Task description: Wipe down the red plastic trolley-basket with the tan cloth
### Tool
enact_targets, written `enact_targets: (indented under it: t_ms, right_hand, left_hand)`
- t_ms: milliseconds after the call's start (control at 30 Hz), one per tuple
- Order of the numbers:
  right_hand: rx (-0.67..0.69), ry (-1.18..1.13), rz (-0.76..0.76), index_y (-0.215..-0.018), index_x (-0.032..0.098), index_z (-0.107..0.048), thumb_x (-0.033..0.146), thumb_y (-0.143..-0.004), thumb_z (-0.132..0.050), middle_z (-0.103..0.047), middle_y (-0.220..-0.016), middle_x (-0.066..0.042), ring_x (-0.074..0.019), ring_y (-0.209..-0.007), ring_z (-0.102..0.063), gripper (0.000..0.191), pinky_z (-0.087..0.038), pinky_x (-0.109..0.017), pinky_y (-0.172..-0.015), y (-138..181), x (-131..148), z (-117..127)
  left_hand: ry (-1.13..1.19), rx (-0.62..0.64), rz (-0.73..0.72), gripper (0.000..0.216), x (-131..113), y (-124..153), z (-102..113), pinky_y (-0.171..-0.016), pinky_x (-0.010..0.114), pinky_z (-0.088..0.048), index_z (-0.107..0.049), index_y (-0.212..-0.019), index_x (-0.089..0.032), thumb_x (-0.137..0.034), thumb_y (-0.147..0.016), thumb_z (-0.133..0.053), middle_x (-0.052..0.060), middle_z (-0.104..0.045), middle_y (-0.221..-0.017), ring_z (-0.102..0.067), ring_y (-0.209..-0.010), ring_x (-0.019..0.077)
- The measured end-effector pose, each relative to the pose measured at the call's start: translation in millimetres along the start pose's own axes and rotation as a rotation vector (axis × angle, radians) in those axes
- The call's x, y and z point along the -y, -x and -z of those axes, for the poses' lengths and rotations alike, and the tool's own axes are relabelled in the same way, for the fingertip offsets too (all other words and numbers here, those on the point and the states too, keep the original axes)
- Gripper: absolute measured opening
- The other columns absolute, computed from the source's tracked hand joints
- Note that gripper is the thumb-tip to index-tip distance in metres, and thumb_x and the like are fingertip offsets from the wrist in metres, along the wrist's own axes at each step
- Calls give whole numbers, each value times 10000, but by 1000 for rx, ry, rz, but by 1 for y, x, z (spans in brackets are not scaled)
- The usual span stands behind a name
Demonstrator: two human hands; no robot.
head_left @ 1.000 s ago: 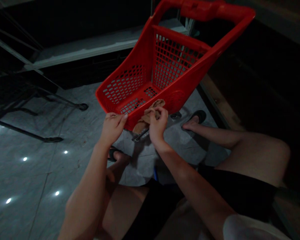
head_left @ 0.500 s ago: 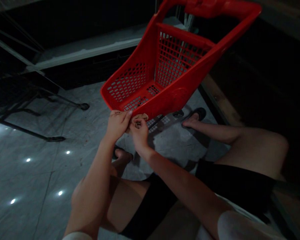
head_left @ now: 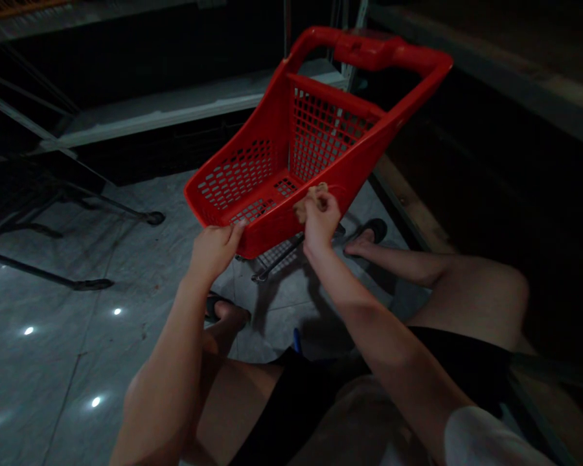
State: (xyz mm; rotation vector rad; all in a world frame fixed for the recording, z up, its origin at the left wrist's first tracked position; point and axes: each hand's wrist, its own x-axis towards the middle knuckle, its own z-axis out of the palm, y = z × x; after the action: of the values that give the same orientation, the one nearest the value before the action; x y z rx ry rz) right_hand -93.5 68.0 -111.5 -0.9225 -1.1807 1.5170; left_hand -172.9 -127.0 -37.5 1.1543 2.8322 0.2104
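A red plastic shopping cart basket [head_left: 272, 175] with perforated walls and a red handle [head_left: 369, 52] is tilted toward me. My left hand [head_left: 214, 249] grips its near rim at the lower corner. My right hand [head_left: 319, 220] pinches a small crumpled tan cloth [head_left: 307, 202] and presses it against the basket's outer side wall. I am seated, with my bare knees in view below and a sandalled foot under each hand.
Glossy grey tile floor with light spots spreads left. A dark metal rack frame with round feet [head_left: 153, 217] stands at left. A low white ledge [head_left: 165, 110] runs behind the cart. A dark shelf unit and wooden edge [head_left: 408, 213] lie to the right.
My right hand moved the cloth from the basket's lower edge near my left hand up and right onto the side wall. The basket shifted slightly left and lower in view.
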Motion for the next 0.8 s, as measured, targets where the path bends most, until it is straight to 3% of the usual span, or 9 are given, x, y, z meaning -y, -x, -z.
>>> enact_targets:
  t_ms: [133,233,333,500,600,700,800]
  right_hand:
    - [441,-60,-306,-769,232,-615,193,-606,-744,-659,-821,26,-151,-785,-606,212,-517,-264,-738,106,-20,-31]
    - [468,-196,-534,-781,232,-633,182,-582,-767,-671,-785,35,-152,-738,-612,245,-518,-268,-705,132,-25,-43]
    - [445,-306,-629,-754,217,-669,235,-610,-786,-675,-727,34,-143,-678,-609,186,-514,-265,-659,102,-13,-38]
    - [231,-413,-576,-774,202,-694,205,-628,-786,-717,-720,25,-139,-672,-647,172,-546,-260,-654,9,25,-18]
    - [75,-423,-431,-768,212,-641,190,-679,-738,-673,-664,47,-120,-603,-605,134,-528,-242,-589,-51,48,-1]
    - [-55,-439,-209,-805,216,-597,160,-709,-720,-668,-719,55,-111,-656,-628,166,-557,-244,-659,-106,70,20]
    - [-139,-367,-51,-849,222,-591,187,-723,-715,-653,-774,57,-104,-712,-633,180,-555,-242,-711,-126,79,32]
  left_hand:
    - [73,-59,26,597,-26,-10,3,-745,320,-467,-726,-1227,-208,-545,-1097,-250,124,-792,-1092,-737,-972,289]
    - [213,-71,36,651,-31,-21,1,-740,292,-457,-759,-1092,-185,-563,-1099,-230,113,-795,-1029,-727,-938,253]
    - [285,-71,52,697,-24,-30,0,-686,285,-424,-760,-902,-169,-588,-1086,-233,102,-772,-880,-696,-819,229]
    - [288,-71,60,641,-13,-32,-6,-657,281,-386,-776,-907,-200,-575,-1064,-280,74,-765,-853,-681,-794,219]
    - [261,-87,56,584,-9,-24,-10,-642,282,-368,-787,-940,-218,-560,-1051,-326,69,-771,-852,-689,-799,221]
    - [245,-107,51,572,-1,-12,-9,-640,284,-382,-796,-952,-233,-571,-1041,-343,66,-778,-839,-701,-792,231]
    - [215,-124,91,623,8,-3,-4,-623,285,-393,-787,-844,-226,-600,-1040,-329,69,-756,-757,-701,-739,234]
